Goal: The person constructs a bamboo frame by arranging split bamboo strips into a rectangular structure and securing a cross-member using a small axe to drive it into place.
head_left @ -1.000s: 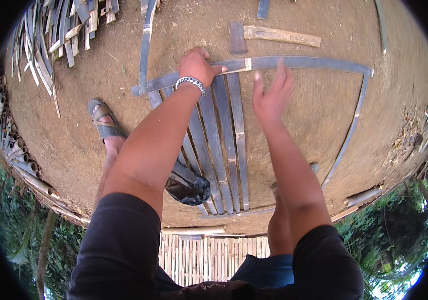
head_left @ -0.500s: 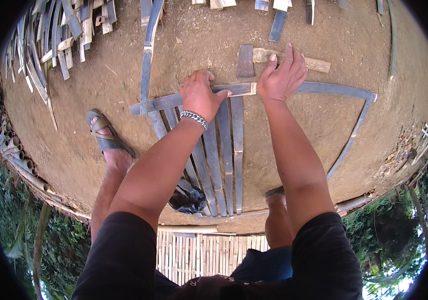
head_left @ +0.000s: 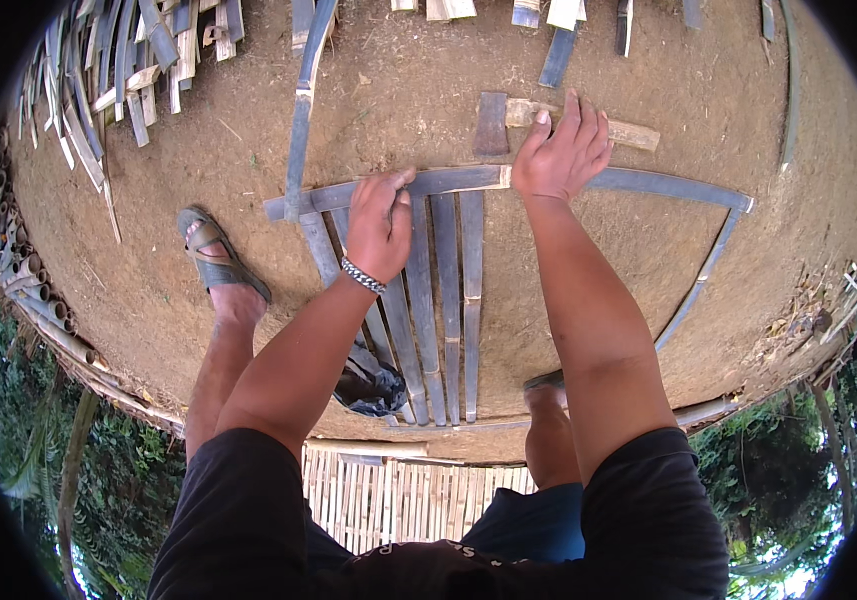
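Observation:
A long dark bamboo strip [head_left: 669, 181] lies crosswise on the dirt. Several narrower bamboo slats [head_left: 446, 300] run from it back toward my body, side by side. My left hand [head_left: 381, 225], with a chain bracelet at the wrist, is closed over the left part of the crosswise strip, fingers beyond it and thumb on the near side. It hides the upper ends of some slats. Flat and open, my right hand [head_left: 562, 150] rests across the strip near its middle, fingers stretched over the handle of an axe [head_left: 492, 125] lying just beyond.
Another bamboo strip [head_left: 300, 135] extends away from the left end, and a thin one [head_left: 697, 275] slants along the right. Split bamboo pieces [head_left: 154, 45] are heaped at the far left. A black plastic bag [head_left: 369, 388] lies by the slats' near ends, between my sandalled feet [head_left: 217, 258].
My left hand has shifted left along the crosswise strip, and its thumb has drawn in toward the fingers. My right hand stays almost where it was.

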A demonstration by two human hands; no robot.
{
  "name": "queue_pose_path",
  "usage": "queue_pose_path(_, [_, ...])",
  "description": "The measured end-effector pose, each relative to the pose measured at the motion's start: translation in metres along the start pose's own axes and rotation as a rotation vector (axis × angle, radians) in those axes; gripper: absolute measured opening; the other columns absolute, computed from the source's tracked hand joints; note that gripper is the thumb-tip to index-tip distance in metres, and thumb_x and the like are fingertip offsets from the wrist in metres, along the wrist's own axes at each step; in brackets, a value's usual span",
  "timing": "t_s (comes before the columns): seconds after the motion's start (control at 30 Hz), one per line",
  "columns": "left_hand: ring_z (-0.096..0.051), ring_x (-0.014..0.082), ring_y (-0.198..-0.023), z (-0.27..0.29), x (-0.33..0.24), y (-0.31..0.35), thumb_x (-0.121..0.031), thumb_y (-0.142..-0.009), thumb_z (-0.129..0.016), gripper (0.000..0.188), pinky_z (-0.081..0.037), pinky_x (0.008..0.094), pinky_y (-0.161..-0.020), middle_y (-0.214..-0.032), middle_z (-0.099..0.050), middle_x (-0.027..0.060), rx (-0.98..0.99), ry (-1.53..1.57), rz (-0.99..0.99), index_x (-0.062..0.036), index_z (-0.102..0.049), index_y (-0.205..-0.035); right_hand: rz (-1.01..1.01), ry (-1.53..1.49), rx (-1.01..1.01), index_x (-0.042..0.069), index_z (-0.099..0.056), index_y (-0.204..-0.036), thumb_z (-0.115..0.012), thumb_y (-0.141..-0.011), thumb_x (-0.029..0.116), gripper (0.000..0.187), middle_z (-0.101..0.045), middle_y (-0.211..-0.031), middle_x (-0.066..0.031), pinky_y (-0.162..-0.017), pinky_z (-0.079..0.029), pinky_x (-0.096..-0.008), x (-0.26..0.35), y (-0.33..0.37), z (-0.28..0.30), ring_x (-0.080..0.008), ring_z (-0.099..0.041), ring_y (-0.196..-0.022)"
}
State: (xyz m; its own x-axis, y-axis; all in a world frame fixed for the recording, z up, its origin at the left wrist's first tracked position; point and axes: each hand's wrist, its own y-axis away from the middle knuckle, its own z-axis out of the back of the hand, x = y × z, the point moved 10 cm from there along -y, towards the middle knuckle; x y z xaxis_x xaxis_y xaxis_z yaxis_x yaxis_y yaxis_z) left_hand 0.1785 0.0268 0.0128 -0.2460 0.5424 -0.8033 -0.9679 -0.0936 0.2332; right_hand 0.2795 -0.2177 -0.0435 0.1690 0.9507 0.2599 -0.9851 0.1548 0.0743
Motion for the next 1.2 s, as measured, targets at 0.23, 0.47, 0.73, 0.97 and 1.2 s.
queue_pose_path(0.23, [-0.064,0.0337,-0.103,0.0,0.006,0.009,0.007,-0.086,-0.059,0.037,-0.046,0.0432,-0.099,-0.104,-0.072,0.0136,0.032,-0.094,-0.004,-0.0063,-0.072,-0.117,-0.008,0.011,0.002,0.013,-0.045,-0.151,-0.044,-0.102,0.038,0.055,-0.041,-0.153,-0.0136,-0.122,-0.009,-0.0606,-0.002,0.001,-0.003,-0.0349,-0.025,-0.15])
queue_pose_path(0.47, [-0.063,0.0328,-0.104,-0.011,0.0,-0.014,-0.008,-0.083,-0.075,0.033,-0.044,0.0444,-0.098,-0.106,-0.071,0.0128,0.025,-0.213,-0.059,-0.0077,-0.072,-0.116,0.004,0.019,-0.005,0.013,-0.047,-0.15,-0.043,-0.102,0.038,0.054,-0.042,-0.152,-0.0131,-0.122,-0.01,-0.0615,-0.002,0.0,-0.001,-0.0351,-0.026,-0.149])
queue_pose_path(0.73, [-0.062,0.0329,-0.108,-0.036,0.011,-0.029,-0.014,-0.08,-0.08,0.038,-0.042,0.0451,-0.101,-0.11,-0.07,0.013,0.116,-0.187,0.0,-0.0082,-0.07,-0.117,0.005,0.015,-0.023,0.014,-0.049,-0.148,-0.046,-0.101,0.038,0.053,-0.043,-0.151,-0.0125,-0.12,-0.011,-0.0611,0.0,0.0,-0.001,-0.0357,-0.027,-0.148])
queue_pose_path(0.97, [-0.059,0.0327,-0.113,-0.04,0.023,-0.031,-0.02,-0.079,-0.084,0.043,-0.04,0.0466,-0.103,-0.113,-0.067,0.0127,0.146,-0.197,0.097,-0.0083,-0.067,-0.117,0.008,0.034,-0.02,0.015,-0.051,-0.146,-0.047,-0.1,0.038,0.052,-0.045,-0.149,-0.012,-0.12,-0.012,-0.0609,0.002,-0.001,-0.001,-0.0357,-0.028,-0.147])
queue_pose_path(1.2, [-0.058,0.0342,-0.111,-0.045,0.023,-0.034,-0.019,-0.081,-0.082,0.039,-0.04,0.0477,-0.103,-0.11,-0.065,0.0133,0.25,-0.126,0.17,-0.0084,-0.066,-0.115,0.007,0.052,-0.025,0.016,-0.053,-0.145,-0.046,-0.101,0.041,0.051,-0.045,-0.148,-0.0114,-0.119,-0.013,-0.0612,0.001,-0.002,0.002,-0.0354,-0.03,-0.146])
